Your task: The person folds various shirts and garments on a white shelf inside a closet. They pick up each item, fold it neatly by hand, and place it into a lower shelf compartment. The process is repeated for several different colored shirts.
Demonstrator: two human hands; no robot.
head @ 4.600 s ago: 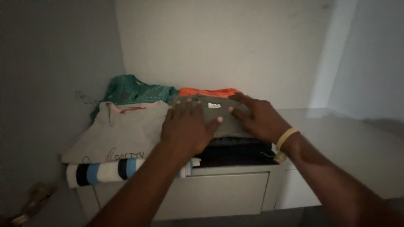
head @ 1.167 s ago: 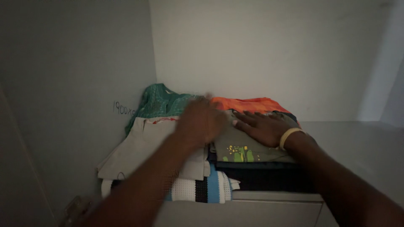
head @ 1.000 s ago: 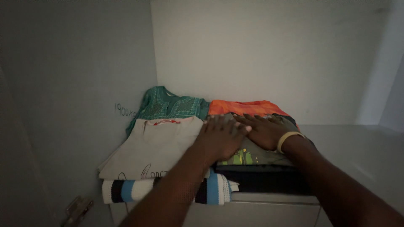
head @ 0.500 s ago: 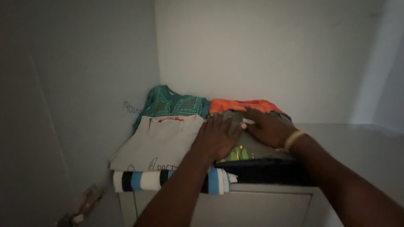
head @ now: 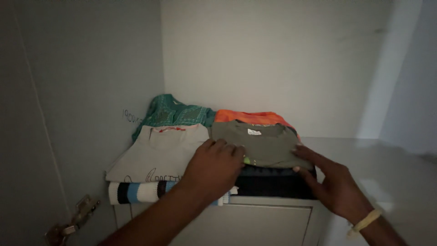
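On top of the right-hand stack of folded clothes, our left hand [head: 213, 169] lay flat, fingers spread, palm down on the front-left corner of the olive-grey folded shirt [head: 261, 143]. It gripped nothing; it pressed the cloth. Our right hand [head: 334, 182] rested at 3 o'clock from that shirt, fingers extended and open, fingertips touching the stack's right edge where the shirt met the dark folded garment [head: 273, 182] beneath it. A pale band [head: 364, 222] sat on the right wrist.

At 12 o'clock from the olive-grey shirt, an orange garment [head: 248, 117] showed behind it. At 9 o'clock lay a beige folded shirt [head: 157, 155], just beside and touching, over a striped white, blue and black knit [head: 136, 192]. At 11 o'clock, a green patterned garment [head: 175, 111] sat against the back wall.

Both stacks rested on a pale cabinet unit [head: 268, 223] inside a grey cupboard; a metal hinge [head: 75, 218] showed at 7 o'clock.

We judged the olive-grey shirt already placed and squared on its stack. Only the hands' flattening of its edges appeared to remain. We saw no loose garment elsewhere.
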